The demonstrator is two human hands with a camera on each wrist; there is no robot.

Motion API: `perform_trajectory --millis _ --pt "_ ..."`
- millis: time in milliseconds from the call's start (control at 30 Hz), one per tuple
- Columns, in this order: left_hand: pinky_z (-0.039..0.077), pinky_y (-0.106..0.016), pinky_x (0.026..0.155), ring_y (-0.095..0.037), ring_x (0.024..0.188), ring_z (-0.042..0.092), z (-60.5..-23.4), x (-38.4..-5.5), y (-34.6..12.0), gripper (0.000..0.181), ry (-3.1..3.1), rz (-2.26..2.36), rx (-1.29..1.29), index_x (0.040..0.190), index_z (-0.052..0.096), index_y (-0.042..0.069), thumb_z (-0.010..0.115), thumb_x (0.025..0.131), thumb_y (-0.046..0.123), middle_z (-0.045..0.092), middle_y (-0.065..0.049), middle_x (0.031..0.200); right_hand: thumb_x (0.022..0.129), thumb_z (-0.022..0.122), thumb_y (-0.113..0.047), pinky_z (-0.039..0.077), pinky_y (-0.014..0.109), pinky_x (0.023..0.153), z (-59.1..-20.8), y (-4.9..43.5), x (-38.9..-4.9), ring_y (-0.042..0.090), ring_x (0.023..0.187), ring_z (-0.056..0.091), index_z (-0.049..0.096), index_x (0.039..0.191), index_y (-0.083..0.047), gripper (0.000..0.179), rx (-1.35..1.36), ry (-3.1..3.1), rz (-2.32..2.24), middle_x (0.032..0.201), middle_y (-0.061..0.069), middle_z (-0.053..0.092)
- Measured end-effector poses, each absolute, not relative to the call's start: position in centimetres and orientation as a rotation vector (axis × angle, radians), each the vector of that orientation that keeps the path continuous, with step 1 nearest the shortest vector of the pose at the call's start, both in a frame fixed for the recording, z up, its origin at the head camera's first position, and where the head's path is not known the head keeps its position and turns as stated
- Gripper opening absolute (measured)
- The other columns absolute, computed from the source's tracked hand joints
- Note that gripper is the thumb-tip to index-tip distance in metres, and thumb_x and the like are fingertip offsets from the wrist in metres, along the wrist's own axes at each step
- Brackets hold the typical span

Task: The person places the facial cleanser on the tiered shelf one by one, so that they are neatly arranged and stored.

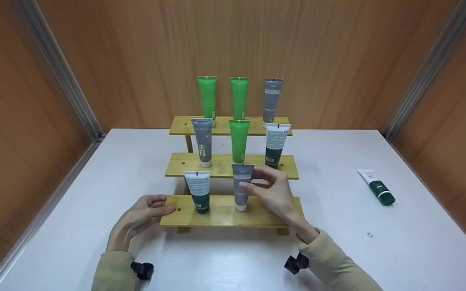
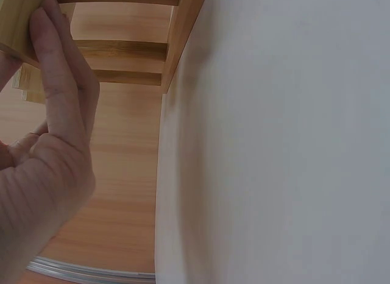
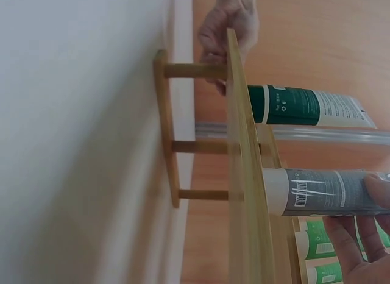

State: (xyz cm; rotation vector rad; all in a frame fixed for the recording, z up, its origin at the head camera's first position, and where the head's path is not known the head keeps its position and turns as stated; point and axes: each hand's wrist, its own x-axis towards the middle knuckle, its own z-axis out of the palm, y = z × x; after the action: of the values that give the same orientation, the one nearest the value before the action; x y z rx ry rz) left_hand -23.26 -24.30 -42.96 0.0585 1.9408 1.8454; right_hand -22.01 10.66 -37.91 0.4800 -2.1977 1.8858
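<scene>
A three-tier wooden display rack (image 1: pixel 217 221) bears upright squeeze tubes. My right hand (image 1: pixel 275 194) pinches a grey tube (image 1: pixel 241 188) between thumb and fingers; its white cap (image 3: pixel 275 191) is at the bottom tier's surface. Left of it on that tier stands a white and dark green tube (image 1: pixel 199 192). At the tier's left end my left hand (image 1: pixel 142 212) grips the board, thumb on top; in the left wrist view its fingers (image 2: pixel 58 89) lie along the board's edge.
The middle tier carries a grey tube (image 1: pixel 203 141), a green tube (image 1: pixel 239 141) and a white-green tube (image 1: pixel 276 144). Two green tubes and a grey tube (image 1: pixel 272 101) stand on top. Another white-green tube (image 1: pixel 376 187) and a small ring (image 1: pixel 370 235) lie rightward on the white table (image 1: pixel 338 258).
</scene>
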Motion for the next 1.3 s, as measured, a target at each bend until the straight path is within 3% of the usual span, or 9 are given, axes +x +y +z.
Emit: perform_trajectory --millis 533,800,1133,1300 --pt "0.060 -0.022 0.091 -0.010 0.102 0.071 -43.00 -23.16 -24.33 0.077 1.885 1.884 0.090 0.148 0.026 -0.017 0.071 0.093 0.013 0.070 -0.003 0.115 0.080 0.082 0.000 0.062 0.035 0.091 -38.26 10.41 -21.98 0.013 0.096 0.070 0.070 0.111 0.004 0.034 0.522 -2.163 1.931 0.108 0.020 0.072" --pt "0.060 -0.023 0.090 -0.011 0.101 0.071 -42.96 -23.20 -24.33 0.074 1.875 1.887 0.088 0.147 0.028 -0.017 0.071 0.093 0.012 0.071 -0.003 0.113 0.081 0.082 -0.002 0.060 0.047 0.095 -38.35 10.60 -21.97 0.018 0.101 0.069 0.069 0.113 0.002 0.035 0.544 -2.177 1.939 0.111 0.019 0.071" --pt "0.060 -0.023 0.090 -0.011 0.102 0.071 -42.92 -23.15 -24.35 0.075 1.882 1.881 0.084 0.147 0.028 -0.016 0.071 0.094 0.013 0.071 -0.002 0.113 0.082 0.081 -0.002 0.060 0.046 0.097 -38.35 10.62 -21.94 0.024 0.105 0.069 0.068 0.115 0.002 0.036 0.546 -2.186 1.959 0.114 0.019 0.070" --pt "0.060 -0.023 0.091 -0.010 0.103 0.071 -42.91 -23.15 -24.35 0.077 1.886 1.874 0.087 0.148 0.027 -0.016 0.071 0.094 0.015 0.071 -0.003 0.115 0.082 0.081 -0.002 0.061 0.036 0.095 -38.36 10.61 -21.87 0.025 0.105 0.069 0.068 0.115 0.002 0.036 0.548 -2.185 1.960 0.114 0.019 0.070"
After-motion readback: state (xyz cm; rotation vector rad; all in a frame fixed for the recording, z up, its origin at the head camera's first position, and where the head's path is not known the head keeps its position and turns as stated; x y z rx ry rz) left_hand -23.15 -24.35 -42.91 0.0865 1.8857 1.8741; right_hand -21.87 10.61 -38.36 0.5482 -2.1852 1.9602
